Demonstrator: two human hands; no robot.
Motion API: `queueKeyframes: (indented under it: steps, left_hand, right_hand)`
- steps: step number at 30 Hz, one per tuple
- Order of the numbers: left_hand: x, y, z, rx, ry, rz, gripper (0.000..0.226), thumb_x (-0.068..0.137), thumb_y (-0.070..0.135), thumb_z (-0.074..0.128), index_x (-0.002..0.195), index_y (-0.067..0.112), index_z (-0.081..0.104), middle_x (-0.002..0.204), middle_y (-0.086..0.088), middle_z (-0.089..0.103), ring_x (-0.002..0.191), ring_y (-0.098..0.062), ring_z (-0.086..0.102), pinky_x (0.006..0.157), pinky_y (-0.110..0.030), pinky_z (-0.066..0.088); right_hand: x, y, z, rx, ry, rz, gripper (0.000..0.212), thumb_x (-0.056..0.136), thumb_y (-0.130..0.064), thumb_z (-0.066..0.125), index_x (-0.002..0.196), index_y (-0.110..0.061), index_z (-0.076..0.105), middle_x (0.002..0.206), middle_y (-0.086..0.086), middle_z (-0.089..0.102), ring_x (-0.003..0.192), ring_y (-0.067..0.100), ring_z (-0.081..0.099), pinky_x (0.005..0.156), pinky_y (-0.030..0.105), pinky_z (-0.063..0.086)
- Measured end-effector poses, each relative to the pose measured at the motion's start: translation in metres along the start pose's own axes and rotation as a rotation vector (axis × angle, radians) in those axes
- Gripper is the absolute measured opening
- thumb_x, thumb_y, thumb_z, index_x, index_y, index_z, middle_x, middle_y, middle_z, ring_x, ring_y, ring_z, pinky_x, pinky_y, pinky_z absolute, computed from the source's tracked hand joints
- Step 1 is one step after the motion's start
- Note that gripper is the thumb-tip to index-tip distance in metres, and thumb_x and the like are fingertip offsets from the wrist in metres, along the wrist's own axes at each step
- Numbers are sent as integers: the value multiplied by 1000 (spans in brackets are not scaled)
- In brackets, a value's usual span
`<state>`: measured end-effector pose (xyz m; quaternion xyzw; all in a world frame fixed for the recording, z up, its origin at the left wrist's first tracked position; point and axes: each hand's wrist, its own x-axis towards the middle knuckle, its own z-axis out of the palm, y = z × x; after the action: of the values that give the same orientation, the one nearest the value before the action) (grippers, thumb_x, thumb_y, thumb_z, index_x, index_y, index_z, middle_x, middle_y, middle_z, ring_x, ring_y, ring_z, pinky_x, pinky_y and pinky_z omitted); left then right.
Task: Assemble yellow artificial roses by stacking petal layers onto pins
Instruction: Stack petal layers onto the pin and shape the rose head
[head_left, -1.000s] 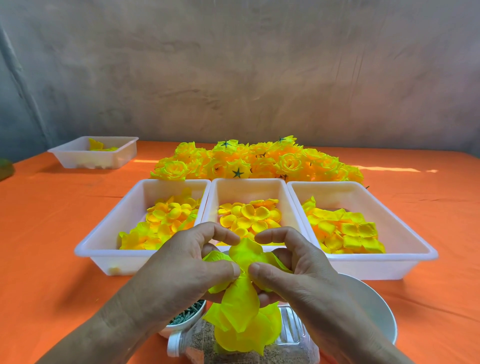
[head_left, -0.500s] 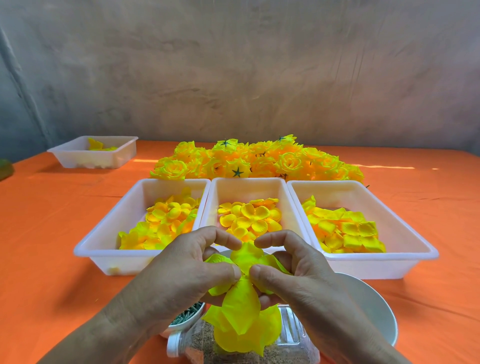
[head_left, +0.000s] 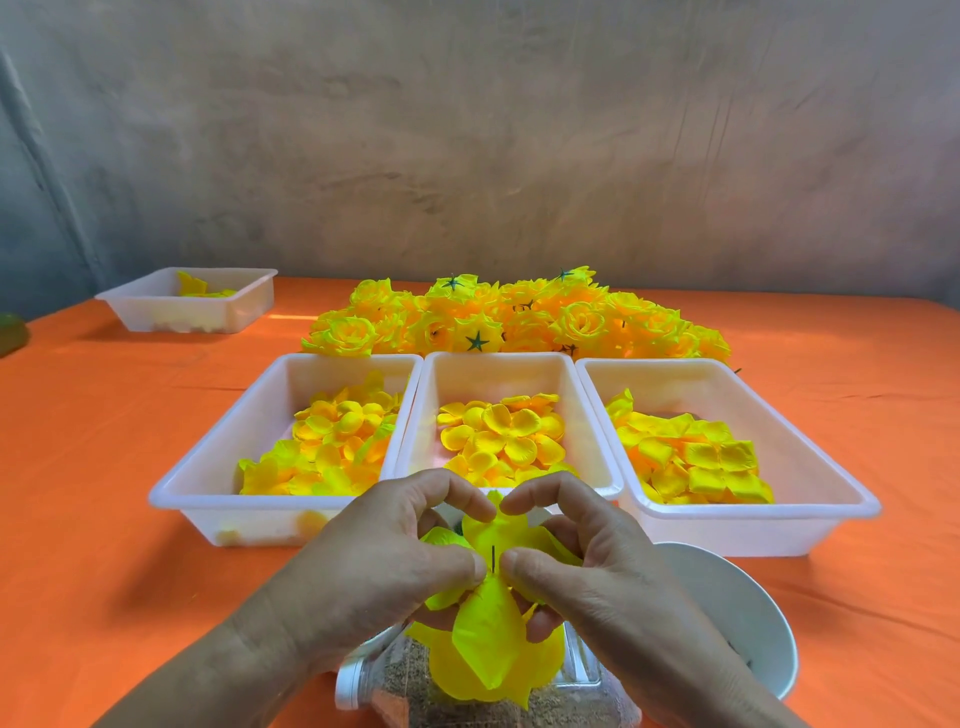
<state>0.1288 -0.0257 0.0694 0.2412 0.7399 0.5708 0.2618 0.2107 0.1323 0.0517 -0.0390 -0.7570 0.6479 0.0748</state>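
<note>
My left hand (head_left: 374, 566) and my right hand (head_left: 582, 561) meet at the near middle, both pinching a stack of yellow petal layers (head_left: 491, 649). A thin dark pin (head_left: 492, 558) pokes up through the petals between my thumbs. Large petals hang down below my fingers. Behind my hands stand three white trays of loose yellow petals: the left tray (head_left: 208, 467), the middle tray (head_left: 498, 366) and the right tray (head_left: 810, 457). A heap of finished yellow roses (head_left: 514, 319) lies beyond the trays.
A white bowl (head_left: 748, 613) sits under my right wrist. A clear plastic container (head_left: 395, 691) with brown grains lies below the petals. Another white tray (head_left: 192, 304) holding a few petals stands at the far left. An orange cloth (head_left: 104, 519) covers the table.
The petals have been pushed down a little, and the dark pin's tip now shows between my thumbs. My index fingertips have drawn closer together.
</note>
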Motion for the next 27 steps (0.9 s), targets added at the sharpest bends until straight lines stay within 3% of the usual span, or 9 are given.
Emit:
queueKeyframes:
  steps: [5,9,12,18,27]
  left_hand:
    - [7,-13,0,155,12,-60,35,56,20,70,85,39,68,66,5,59,58,-17,62,62,-44,61]
    - [12,-19,3,250,11,-87,36,56,21,66,87,40,65,68,2,62,61,-21,64,63,-52,60]
    - [15,-20,6,270,17,-110,34,57,18,65,83,39,64,77,-6,61,62,-22,65,61,-49,61]
    - [18,-17,7,343,22,-138,36,55,22,64,90,32,64,84,-9,62,63,-23,67,60,-46,61]
    - [24,-20,0,305,-60,-192,33,63,16,70,94,27,67,71,-5,59,61,-19,66,57,-37,60]
  right_hand:
    - [-1,6,-2,-260,-12,-12,20,78,-15,63,87,-32,65,64,0,62,57,17,59,50,34,53]
    - [1,10,-2,-428,-12,-4,10,77,-28,63,80,-37,66,66,2,62,60,21,61,60,45,55]
    - [3,14,-1,-478,-9,-2,9,76,-31,63,80,-38,65,68,5,63,57,17,55,60,42,53]
    - [5,17,-3,-534,-9,-2,7,77,-33,64,80,-39,65,66,3,65,63,21,62,61,41,54]
    - [3,22,-10,-576,-85,-13,8,86,-40,57,88,-43,63,73,6,64,68,24,63,63,42,53]
